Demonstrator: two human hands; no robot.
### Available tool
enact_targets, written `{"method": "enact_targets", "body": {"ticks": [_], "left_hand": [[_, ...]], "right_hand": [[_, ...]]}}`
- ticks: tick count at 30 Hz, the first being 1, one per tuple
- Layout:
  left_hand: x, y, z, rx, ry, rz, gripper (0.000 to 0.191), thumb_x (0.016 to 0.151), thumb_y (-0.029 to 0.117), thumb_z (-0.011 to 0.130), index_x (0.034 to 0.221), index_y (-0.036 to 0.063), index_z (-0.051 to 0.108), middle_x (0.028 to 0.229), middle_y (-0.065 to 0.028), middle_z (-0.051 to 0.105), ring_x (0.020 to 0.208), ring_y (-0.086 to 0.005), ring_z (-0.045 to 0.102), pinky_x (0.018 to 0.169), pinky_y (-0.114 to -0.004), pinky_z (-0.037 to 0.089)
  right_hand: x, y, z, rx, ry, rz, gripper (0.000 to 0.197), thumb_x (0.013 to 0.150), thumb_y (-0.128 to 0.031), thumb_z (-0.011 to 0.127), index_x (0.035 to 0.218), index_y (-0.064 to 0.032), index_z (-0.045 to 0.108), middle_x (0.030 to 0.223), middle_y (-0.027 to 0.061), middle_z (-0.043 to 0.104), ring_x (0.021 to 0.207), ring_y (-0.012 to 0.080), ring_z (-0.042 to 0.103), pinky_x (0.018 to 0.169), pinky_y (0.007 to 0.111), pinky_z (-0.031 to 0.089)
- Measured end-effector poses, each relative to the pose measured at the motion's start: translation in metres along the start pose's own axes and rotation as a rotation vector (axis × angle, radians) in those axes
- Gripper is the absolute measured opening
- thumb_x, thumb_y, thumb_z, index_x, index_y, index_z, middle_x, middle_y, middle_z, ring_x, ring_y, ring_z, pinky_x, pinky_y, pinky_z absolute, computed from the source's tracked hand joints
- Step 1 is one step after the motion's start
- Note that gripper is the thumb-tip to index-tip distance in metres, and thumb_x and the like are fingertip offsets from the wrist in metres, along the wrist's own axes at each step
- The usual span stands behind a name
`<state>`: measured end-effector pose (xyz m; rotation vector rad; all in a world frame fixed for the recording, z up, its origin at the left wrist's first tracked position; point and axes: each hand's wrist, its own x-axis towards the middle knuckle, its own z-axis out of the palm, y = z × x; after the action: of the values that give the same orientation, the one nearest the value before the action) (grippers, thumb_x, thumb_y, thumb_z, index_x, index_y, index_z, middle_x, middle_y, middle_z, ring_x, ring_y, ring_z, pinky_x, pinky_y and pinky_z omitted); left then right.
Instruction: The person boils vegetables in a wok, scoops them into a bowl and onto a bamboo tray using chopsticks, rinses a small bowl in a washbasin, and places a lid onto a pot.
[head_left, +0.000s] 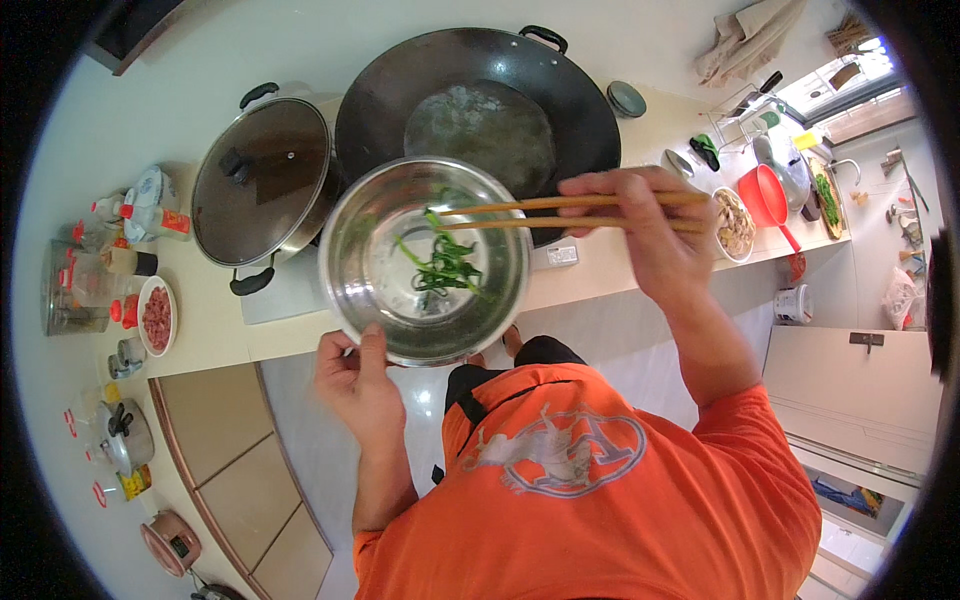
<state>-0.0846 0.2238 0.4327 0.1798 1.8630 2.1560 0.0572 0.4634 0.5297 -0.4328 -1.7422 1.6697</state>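
Observation:
My left hand (365, 382) grips the near rim of a stainless steel bowl (375, 315), thumb over the edge. A small clump of cooked-looking leafy greens (448, 264) is in the bowl. In my right hand (656, 232) is a pair of wooden chopsticks (551, 202), their tips at the top of the greens; whether they pinch a stem I cannot tell. Just beyond the bowl sits a large dark wok (585, 120) with greyish liquid (487, 127) in its bottom. The bowl overlaps the wok's near left side in view and hides part of it.
Left of the wok stands a lidded pot (262, 180). A white dish of raw meat (157, 316) and several bottles (157, 217) are further left. To the right are a bowl of sliced mushrooms (733, 225), a red ladle (763, 195) and a board with greens (827, 196).

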Motion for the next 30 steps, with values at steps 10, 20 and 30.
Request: {"method": "enact_targets", "body": {"ticks": [10,20,30], "left_hand": [[-0.075,-0.034,0.063,0.138,-0.334,-0.100,0.020,0.089,0.000,0.065,0.077,0.0029,0.049,0.067,0.0013,0.053,0.058,-0.0032,0.047,0.050,-0.021,0.035],[-0.191,-0.081,0.163,0.225,-0.523,-0.093,0.021,0.088,0.003,0.066,0.077,0.0021,0.048,0.061,-0.0014,0.052,0.053,-0.0061,0.052,0.046,-0.024,0.039],[-0.312,-0.114,0.279,0.229,-0.779,-0.072,0.022,0.090,0.004,0.065,0.077,0.0032,0.048,0.066,-0.0005,0.053,0.052,-0.0048,0.049,0.044,-0.024,0.043]], "right_hand": [[-0.098,-0.031,-0.074,-0.179,0.201,-0.049,0.019,0.098,-0.005,0.052,0.101,0.0102,0.064,0.098,0.0196,0.071,0.086,0.0225,0.071,0.074,0.032,0.059],[-0.229,-0.014,-0.229,-0.257,0.462,0.068,0.017,0.096,-0.003,0.057,0.104,0.0095,0.066,0.098,0.0152,0.071,0.085,0.0183,0.069,0.076,0.029,0.057],[-0.337,-0.024,-0.350,-0.517,0.378,-0.063,0.011,0.091,0.000,0.062,0.099,0.0037,0.069,0.096,0.0130,0.072,0.081,0.0155,0.065,0.072,0.028,0.053]]}}
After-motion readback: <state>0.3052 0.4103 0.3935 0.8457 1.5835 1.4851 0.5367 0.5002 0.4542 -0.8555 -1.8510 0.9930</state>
